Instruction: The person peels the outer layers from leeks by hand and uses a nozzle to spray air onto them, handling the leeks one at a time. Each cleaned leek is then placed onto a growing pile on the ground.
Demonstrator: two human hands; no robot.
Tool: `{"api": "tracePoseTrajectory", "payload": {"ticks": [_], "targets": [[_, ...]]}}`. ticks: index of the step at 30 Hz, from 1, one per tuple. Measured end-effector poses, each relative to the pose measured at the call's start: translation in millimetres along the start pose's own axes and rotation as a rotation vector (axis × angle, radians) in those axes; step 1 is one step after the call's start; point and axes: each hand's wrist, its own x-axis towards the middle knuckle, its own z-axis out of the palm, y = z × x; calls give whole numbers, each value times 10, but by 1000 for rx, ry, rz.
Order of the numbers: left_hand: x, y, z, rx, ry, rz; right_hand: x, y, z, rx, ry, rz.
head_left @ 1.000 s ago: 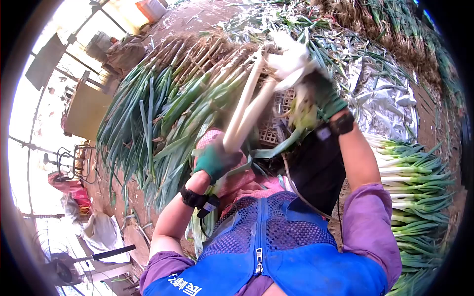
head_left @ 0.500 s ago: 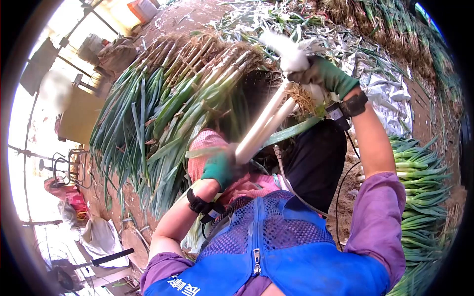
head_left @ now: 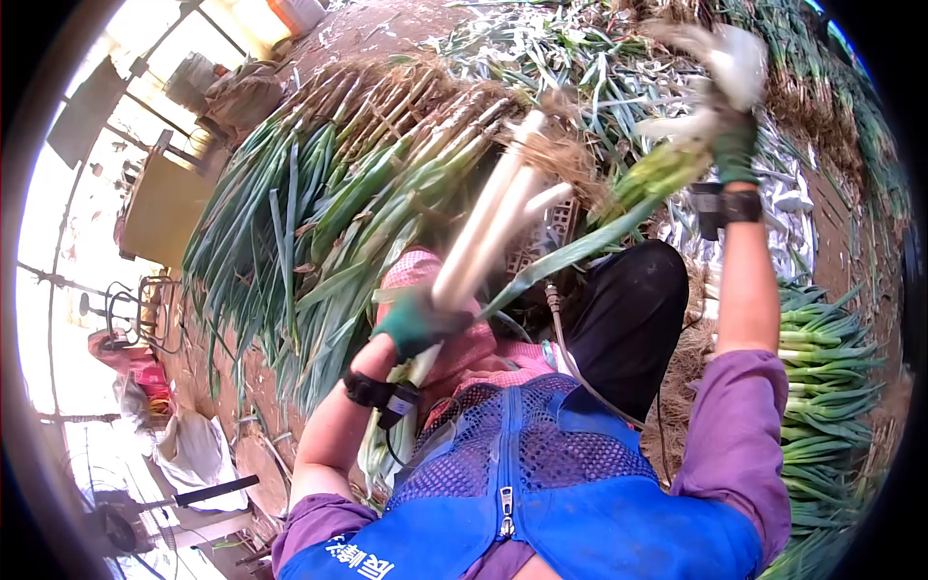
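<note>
While the left hand (head_left: 420, 324) is gripping white leek stalks (head_left: 485, 227) — its fingers wrapped round them, the stalks slanting up between a pile of green-leaved leeks (head_left: 314, 208) and the dark-trousered knee (head_left: 633, 300) — the right hand (head_left: 735, 145), its blurred fingers apparently closed, is holding pale leaves (head_left: 742, 70) well apart.

the right hand (head_left: 737, 147), half a second ago near the root end of the heap of leafy stalks (head_left: 309, 203), has swung well to the right of it, a blurred clump of white sheaths (head_left: 739, 68) going along. the upper ends of the pale stalks (head_left: 477, 249) now stand clear of that hand, and a short white end (head_left: 549, 199) juts from them, away from the heap. the green leaf (head_left: 580, 254) slants more steeply, reaching farther from the heap. more of the crate (head_left: 563, 224) shows just right of the heap.
</note>
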Motion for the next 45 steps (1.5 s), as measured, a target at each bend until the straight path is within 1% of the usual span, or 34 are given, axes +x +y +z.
{"api": "tracePoseTrajectory", "payload": {"ticks": [1, 3, 5, 7, 9, 10, 11, 13, 15, 16, 17, 19, 21, 22, 23, 24, 25, 26, 27, 29, 31, 32, 33, 34, 35, 36, 38, 39, 40, 42, 45], "targets": [[-15, -45, -122, 31, 76, -18, 189, 220, -241, 43, 76, 82], [-182, -8, -425, -312, 59, 189, 395, 612, -690, -10, 60, 102], [-170, -316, -829, -289, 205, 141, 406, 1032, -1134, -36, 1, 191], [-242, -534, -1288, -201, 352, 327, 275, 1387, -1526, -48, -77, 326], [-357, -684, -1672, -501, 370, 395, 54, 1673, -1782, -67, -159, 455], [-443, -738, -1867, -563, 356, 427, -47, 1789, -1888, -82, -195, 519], [-525, -767, -2074, -622, 343, 470, -178, 1877, -1957, -93, -231, 578], [-717, -829, -2439, -645, 363, 523, -397, 1972, -2045, -113, -296, 679], [-1076, -587, -2608, -619, 398, 523, -477, 2076, -2054, -121, -349, 732], [-1260, -504, -2713, -650, 379, 551, -509, 2097, -2033, -119, -371, 748], [-1421, -439, -2825, -601, 390, 590, -481, 2067, -1963, -113, -393, 754], [-1711, -283, -2961, -598, 360, 738, -344, 1967, -1756, -92, -437, 727], [-1990, 2, -3009, -555, 285, 874, -86, 1795, -1484, -53, -478, 658], [-2095, 179, -2923, -517, 317, 928, 76, 1673, -1309, -21, -497, 610], [-2292, 163, -3133, -559, 325, 888, 252, 1518, -1111, 15, -521, 558], [-2395, 114, -3292, -540, 328, 910, 446, 1347, -921, 56, -541, 499], [-2480, 248, -3301, -521, 327, 931, 680, 1086, -637, 114, -575, 426], [-2525, 349, -3271, -463, 448, 927, 855, 827, -394, 173, -608, 361], [-2513, 523, -3094, -414, 641, 902, 995, 531, -157, 241, -641, 302], [-2555, 715, -3031, -332, 524, 850, 1189, -121, 242, 387, -728, 192], [-2481, 676, -3208, -385, 273, 883, 1154, -833, 646, 503, -875, 68], [-2483, 646, -3256, -410, 156, 888, 1114, -1181, 816, 493, -913, -72], [-2386, 809, -2889, -331, 392, 925, 1019, -1503, 977, 441, -946, -294], [-2289, 971, -2522, -246, 640, 922, 898, -1791, 1099, 366, -962, -581], [-2231, 1154, -2358, -278, 798, 851, 682, -2029, 1193, 271, -937, -941], [-2172, 1337, -2195, -316, 948, 770, 317, -2215, 1253, 211, -906, -1254], [-2032, 1358, -2128, -69, 955, 817, -818, -2515, 1146, 140, -944, -1586], [-1967, 1352, -2314, 3, 810, 903, -1295, -2534, 1042, 375, -1301, -1249], [-1893, 1383, -2377, 234, 899, 931, -1772, -2553, 939, 626, -1561, -841], [-1750, 1483, -2379, 707, 1054, 961, -2391, -2512, 904, 728, -1685, -647], [-1694, 1859, -1966, -180, 968, 756, -2954, -2433, 958, 896, -1581, -576]]}}
